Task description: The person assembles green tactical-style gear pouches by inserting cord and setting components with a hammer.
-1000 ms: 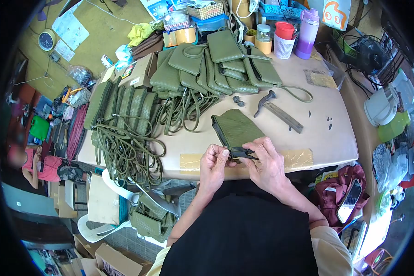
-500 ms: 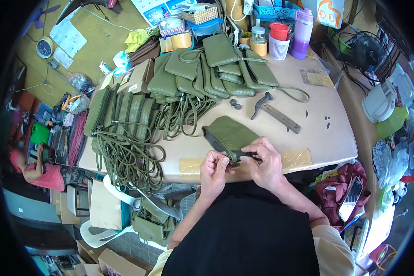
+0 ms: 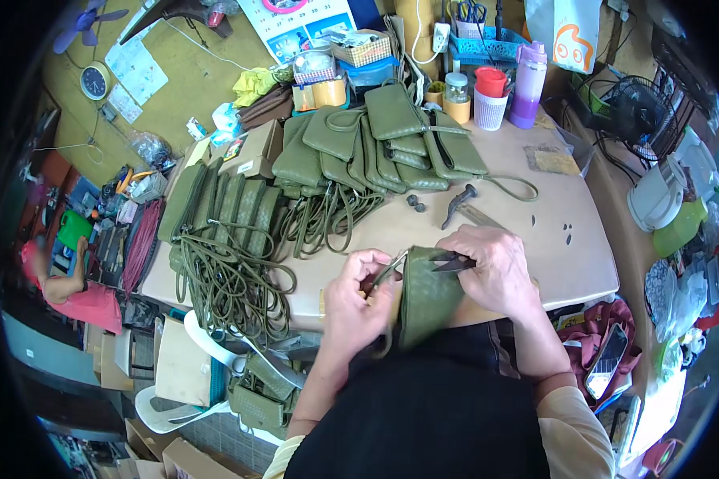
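An olive green pouch (image 3: pixel 430 295) hangs between my hands at the front edge of the table, one corner up and its lower end blurred. My left hand (image 3: pixel 358 302) is closed, its fingers pinching a green strap (image 3: pixel 387 273) with a shiny metal clasp by the pouch's upper left corner. In my right hand (image 3: pixel 491 267) are dark snips (image 3: pixel 453 262), their two pointed blades lying over the pouch's upper part. A hammer (image 3: pixel 459 203) rests just beyond my right hand, its handle partly hidden. Small dark metal pieces (image 3: pixel 415 203) lie left of its head.
Stacked green pouches (image 3: pixel 407 116) cover the back of the table, with more pouches and looped straps (image 3: pixel 228 263) at left. A purple bottle (image 3: pixel 527 88) and red-lidded cup (image 3: pixel 489 100) stand behind. Another person (image 3: pixel 76 287) is at far left.
The pouch has been lifted off the tabletop and turned upright towards me. My right hand has moved up and right, the snips now plainly visible; my left hand has shifted slightly left.
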`<move>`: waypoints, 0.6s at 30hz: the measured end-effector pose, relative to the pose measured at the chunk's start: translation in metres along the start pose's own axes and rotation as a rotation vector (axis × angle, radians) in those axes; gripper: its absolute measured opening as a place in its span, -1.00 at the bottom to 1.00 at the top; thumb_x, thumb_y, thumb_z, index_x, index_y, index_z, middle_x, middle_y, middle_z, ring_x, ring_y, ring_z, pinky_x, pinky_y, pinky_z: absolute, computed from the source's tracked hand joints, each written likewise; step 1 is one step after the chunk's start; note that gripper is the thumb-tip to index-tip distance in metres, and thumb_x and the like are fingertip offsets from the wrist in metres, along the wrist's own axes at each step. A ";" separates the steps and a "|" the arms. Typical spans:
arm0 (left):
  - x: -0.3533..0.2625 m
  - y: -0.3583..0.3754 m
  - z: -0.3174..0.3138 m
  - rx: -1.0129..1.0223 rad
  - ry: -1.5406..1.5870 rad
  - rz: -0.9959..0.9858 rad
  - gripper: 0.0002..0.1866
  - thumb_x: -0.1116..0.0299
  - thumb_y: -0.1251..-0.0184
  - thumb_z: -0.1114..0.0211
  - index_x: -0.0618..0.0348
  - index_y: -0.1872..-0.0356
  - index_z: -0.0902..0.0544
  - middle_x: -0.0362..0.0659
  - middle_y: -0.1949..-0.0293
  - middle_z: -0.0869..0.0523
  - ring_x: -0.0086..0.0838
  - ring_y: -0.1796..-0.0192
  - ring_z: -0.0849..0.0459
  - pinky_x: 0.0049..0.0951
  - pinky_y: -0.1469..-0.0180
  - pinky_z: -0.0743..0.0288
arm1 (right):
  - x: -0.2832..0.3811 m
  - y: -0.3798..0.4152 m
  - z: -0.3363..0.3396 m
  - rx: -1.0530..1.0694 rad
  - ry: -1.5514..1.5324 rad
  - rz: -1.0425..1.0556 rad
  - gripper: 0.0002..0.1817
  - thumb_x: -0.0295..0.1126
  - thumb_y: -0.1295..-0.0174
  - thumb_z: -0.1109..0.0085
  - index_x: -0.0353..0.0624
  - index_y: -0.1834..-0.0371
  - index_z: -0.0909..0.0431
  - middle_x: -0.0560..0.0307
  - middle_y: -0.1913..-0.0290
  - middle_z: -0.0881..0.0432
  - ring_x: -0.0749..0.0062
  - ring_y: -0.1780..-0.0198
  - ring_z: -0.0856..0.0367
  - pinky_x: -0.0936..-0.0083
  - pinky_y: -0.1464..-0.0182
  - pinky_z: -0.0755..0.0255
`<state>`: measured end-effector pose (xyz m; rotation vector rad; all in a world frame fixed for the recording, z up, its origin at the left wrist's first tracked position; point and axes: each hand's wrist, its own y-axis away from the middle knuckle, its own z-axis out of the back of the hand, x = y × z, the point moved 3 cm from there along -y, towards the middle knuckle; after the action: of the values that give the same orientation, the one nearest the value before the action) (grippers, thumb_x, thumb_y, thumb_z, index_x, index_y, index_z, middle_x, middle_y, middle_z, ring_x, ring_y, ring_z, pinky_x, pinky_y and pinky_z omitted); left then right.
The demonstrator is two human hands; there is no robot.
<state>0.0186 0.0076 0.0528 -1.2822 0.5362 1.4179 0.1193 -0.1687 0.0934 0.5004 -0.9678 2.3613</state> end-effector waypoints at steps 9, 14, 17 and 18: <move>-0.012 0.002 0.040 -0.482 -0.660 -0.355 -0.69 0.59 -0.05 -0.43 0.18 0.13 -0.65 -0.06 0.03 -0.65 -0.43 0.05 -0.59 -0.50 0.09 -0.45 | -0.036 0.008 -0.033 0.114 -0.321 -0.273 -0.75 -0.61 0.05 -0.09 -0.20 0.29 -0.67 0.00 0.36 -0.69 0.08 0.27 -0.68 0.35 0.19 -0.52; -0.004 0.005 -0.004 -0.046 -0.124 -0.021 -0.58 0.57 -0.08 -0.48 0.28 0.03 -0.53 -0.15 0.26 -0.72 -0.56 0.24 -0.67 -0.59 0.13 -0.59 | -0.024 0.011 -0.037 0.049 -0.304 -0.199 -0.73 -0.72 0.11 -0.13 -0.24 0.32 -0.68 0.00 0.33 -0.69 0.11 0.28 -0.68 0.39 0.21 -0.53; 0.020 0.001 -0.007 -0.099 0.163 0.060 -0.47 0.52 -0.09 -0.50 0.28 -0.06 -0.42 -0.07 0.20 -0.70 -0.48 0.18 -0.69 -0.50 0.06 -0.62 | -0.026 0.014 -0.040 -0.017 -0.315 -0.111 -0.72 -0.73 0.16 -0.14 -0.23 0.34 -0.67 0.02 0.37 -0.68 0.11 0.32 -0.66 0.37 0.23 -0.52; 0.019 0.000 -0.007 -0.048 0.123 0.061 -0.40 0.52 -0.07 -0.52 0.26 -0.10 -0.35 -0.05 0.17 -0.69 -0.48 0.17 -0.69 -0.49 0.06 -0.62 | -0.026 0.015 -0.041 -0.016 -0.314 -0.112 -0.72 -0.73 0.16 -0.14 -0.23 0.34 -0.67 0.02 0.37 -0.68 0.11 0.32 -0.66 0.37 0.23 -0.52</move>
<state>0.0251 0.0094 0.0337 -1.4087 0.6317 1.4157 0.1253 -0.1566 0.0450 0.9145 -1.0636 2.2131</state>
